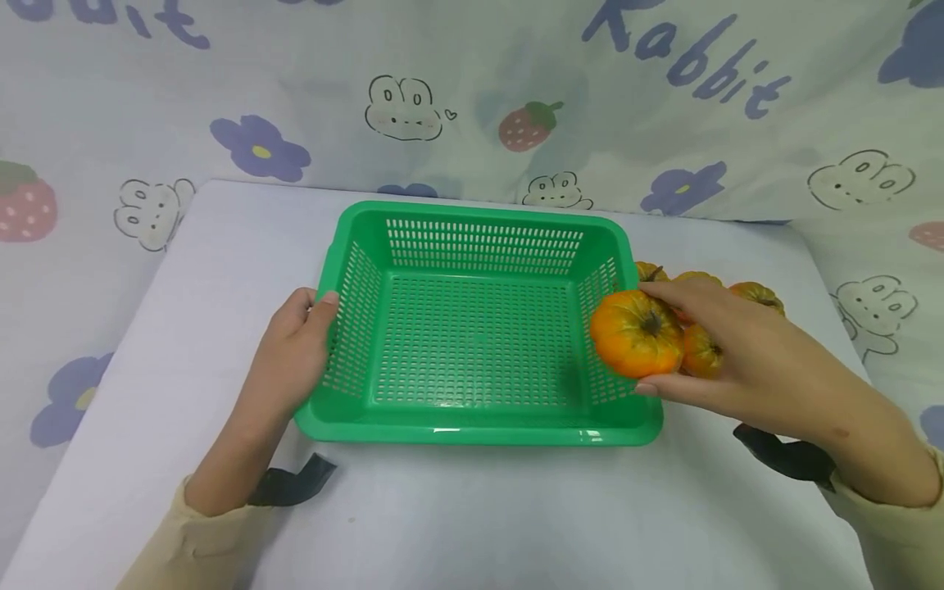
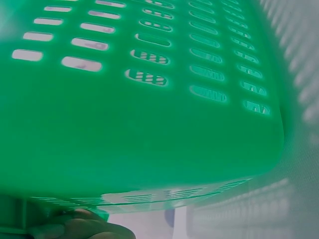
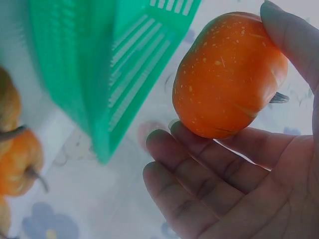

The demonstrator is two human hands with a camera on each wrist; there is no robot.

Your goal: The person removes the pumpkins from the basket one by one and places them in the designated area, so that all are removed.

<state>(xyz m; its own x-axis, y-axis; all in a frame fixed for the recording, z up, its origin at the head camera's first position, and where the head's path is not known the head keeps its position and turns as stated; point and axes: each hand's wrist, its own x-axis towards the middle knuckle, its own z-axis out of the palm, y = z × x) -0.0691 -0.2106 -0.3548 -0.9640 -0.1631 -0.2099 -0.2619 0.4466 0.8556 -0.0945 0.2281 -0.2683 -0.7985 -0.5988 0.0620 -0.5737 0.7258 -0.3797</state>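
A green plastic basket (image 1: 472,435) with slotted walls stands on the white table, its floor bare. My left hand (image 1: 293,348) grips the basket's left rim, thumb on top; its fingers curl beneath the rim in the left wrist view. At the opposite side, my right hand (image 1: 745,352) holds a small orange pumpkin (image 1: 636,334) between thumb and fingers. This pumpkin overlaps the basket's right rim in the head view. From the right wrist view, the pumpkin (image 3: 227,74) shows a smooth, speckled orange side and a short stem.
More small pumpkins (image 1: 757,295) sit on the table right of the basket, partly hidden behind my right hand. A cloth printed with rabbits, flowers and strawberries (image 1: 528,127) hangs behind the table (image 1: 472,516). Dark straps (image 1: 785,455) show at both wrists.
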